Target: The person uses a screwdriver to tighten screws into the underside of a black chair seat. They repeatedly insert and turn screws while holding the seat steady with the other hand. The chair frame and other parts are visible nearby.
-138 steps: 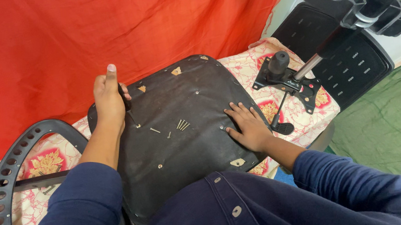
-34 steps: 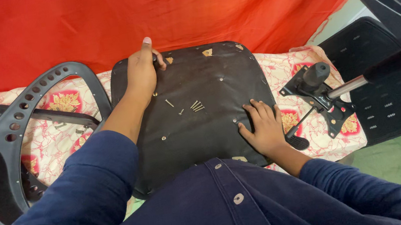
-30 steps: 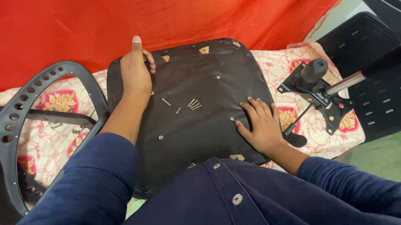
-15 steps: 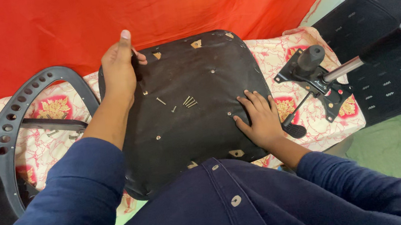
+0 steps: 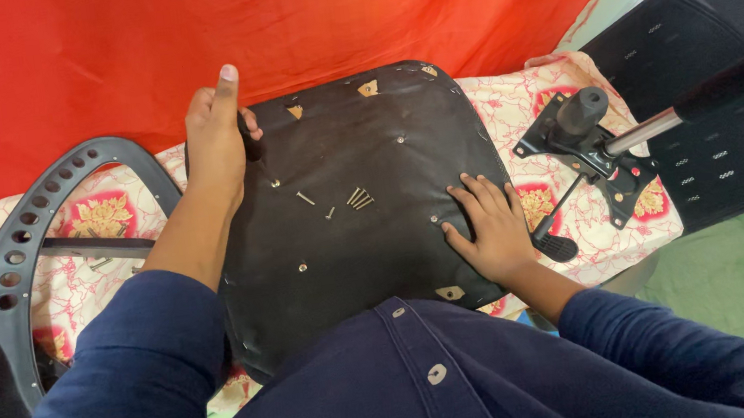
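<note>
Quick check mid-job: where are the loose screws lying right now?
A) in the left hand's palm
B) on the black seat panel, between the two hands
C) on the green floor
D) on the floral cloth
B: the loose screws lie on the black seat panel, with the left hand gripping its far edge and the right hand flat on its right side.

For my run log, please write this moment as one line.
left hand: grips far-left edge of black seat base | right hand: flat on its right side | loose screws: on base, between hands
</note>
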